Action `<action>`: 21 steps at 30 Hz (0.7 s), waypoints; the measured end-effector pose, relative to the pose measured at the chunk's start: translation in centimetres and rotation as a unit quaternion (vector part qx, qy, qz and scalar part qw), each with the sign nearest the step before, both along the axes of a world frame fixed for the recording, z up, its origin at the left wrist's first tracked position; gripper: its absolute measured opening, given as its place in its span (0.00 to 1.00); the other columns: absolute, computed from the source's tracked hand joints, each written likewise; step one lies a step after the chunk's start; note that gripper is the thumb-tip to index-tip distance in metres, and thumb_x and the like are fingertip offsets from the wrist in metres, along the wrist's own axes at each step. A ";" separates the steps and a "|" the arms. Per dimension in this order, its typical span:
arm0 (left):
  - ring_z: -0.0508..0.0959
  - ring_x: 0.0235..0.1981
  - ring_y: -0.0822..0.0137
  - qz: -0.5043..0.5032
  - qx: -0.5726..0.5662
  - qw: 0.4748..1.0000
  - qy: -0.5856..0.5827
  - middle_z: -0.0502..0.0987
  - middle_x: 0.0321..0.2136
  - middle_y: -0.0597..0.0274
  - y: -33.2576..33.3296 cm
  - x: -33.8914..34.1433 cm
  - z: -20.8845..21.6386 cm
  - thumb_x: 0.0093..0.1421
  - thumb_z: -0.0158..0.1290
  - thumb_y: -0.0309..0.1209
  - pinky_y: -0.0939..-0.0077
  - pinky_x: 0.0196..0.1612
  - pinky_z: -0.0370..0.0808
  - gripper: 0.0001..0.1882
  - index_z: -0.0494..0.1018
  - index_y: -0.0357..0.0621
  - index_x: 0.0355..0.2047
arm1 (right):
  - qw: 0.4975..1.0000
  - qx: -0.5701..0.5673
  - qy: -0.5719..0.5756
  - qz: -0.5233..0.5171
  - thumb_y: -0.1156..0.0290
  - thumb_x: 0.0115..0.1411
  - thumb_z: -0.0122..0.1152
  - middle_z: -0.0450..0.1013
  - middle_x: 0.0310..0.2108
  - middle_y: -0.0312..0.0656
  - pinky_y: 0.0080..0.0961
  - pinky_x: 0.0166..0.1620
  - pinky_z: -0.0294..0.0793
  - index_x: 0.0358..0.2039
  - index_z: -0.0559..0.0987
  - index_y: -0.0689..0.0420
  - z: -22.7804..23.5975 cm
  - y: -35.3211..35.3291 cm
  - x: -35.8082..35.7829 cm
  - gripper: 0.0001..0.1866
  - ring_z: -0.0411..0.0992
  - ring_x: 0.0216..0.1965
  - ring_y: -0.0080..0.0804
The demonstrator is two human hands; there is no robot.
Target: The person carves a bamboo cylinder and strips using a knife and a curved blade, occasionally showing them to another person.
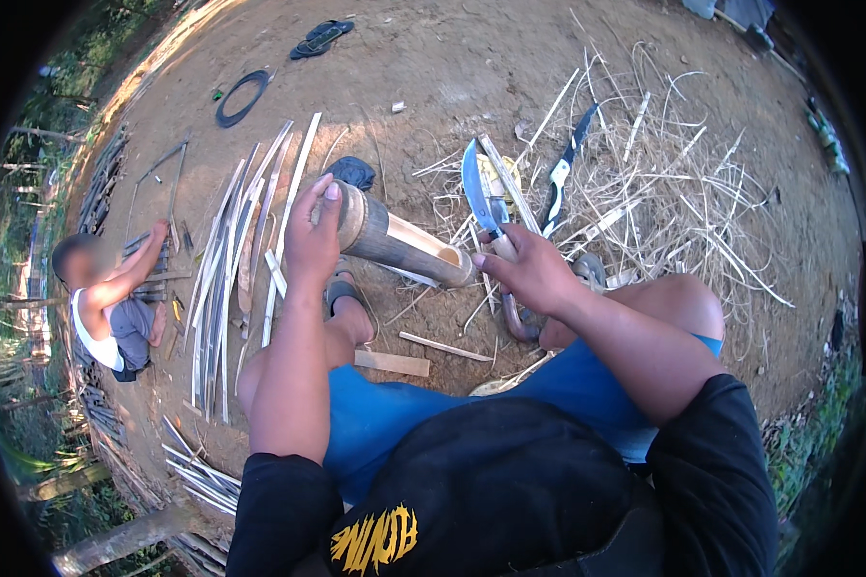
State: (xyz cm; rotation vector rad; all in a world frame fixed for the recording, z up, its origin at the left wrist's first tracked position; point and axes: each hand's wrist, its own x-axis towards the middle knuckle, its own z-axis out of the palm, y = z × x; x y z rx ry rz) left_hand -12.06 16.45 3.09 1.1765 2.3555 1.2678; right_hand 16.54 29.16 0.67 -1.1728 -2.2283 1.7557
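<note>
My left hand (313, 231) is closed round the upper left end of a bamboo section (364, 234), held tilted above the ground between my knees. A long opening is cut in the bamboo's side, showing its pale inner wall. In my right hand (537, 272) is a knife (476, 192), its broad curved blade pointing up and away. The fingers wrap round the pale handle. The blade stands apart from the bamboo, to the right of it. Beyond my right hand, a blade tool with a white and black handle (557, 181) lies on the ground.
Pale bamboo shavings (683, 207) spread over the ground at right. Long bamboo strips (226, 279) lie at left. Farther left another person (125, 313) squats beside dark sticks. A black coil (241, 100) and dark sandals (321, 38) lie at the far side. A flat wood piece (393, 363) lies near my knees.
</note>
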 end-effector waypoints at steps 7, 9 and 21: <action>0.72 0.62 0.58 0.053 -0.045 0.998 -0.002 0.75 0.59 0.49 -0.8 -0.3 0.7 0.67 0.58 0.47 0.67 0.66 0.63 0.27 0.75 0.43 0.59 | 0.999 0.020 -0.026 0.007 0.58 0.65 0.66 0.75 0.30 0.37 0.25 0.31 0.75 0.51 0.76 0.60 -0.4 0.2 0.1 0.22 0.72 0.25 0.21; 0.73 0.61 0.55 0.056 -0.062 0.996 0.015 0.76 0.57 0.48 -1.3 -1.3 0.4 0.65 0.60 0.49 0.65 0.65 0.65 0.29 0.75 0.42 0.58 | 1.000 0.018 -0.015 0.004 0.58 0.65 0.66 0.75 0.29 0.37 0.25 0.31 0.75 0.51 0.76 0.60 -0.4 0.2 0.2 0.22 0.72 0.25 0.21; 0.76 0.57 0.49 0.143 -0.224 0.964 -0.013 0.78 0.53 0.42 -5.9 -4.6 0.7 0.64 0.57 0.56 0.63 0.62 0.67 0.35 0.72 0.35 0.56 | 0.996 -0.077 0.025 -0.036 0.67 0.69 0.56 0.74 0.30 0.38 0.25 0.31 0.74 0.58 0.71 0.60 0.0 0.4 1.3 0.20 0.73 0.28 0.21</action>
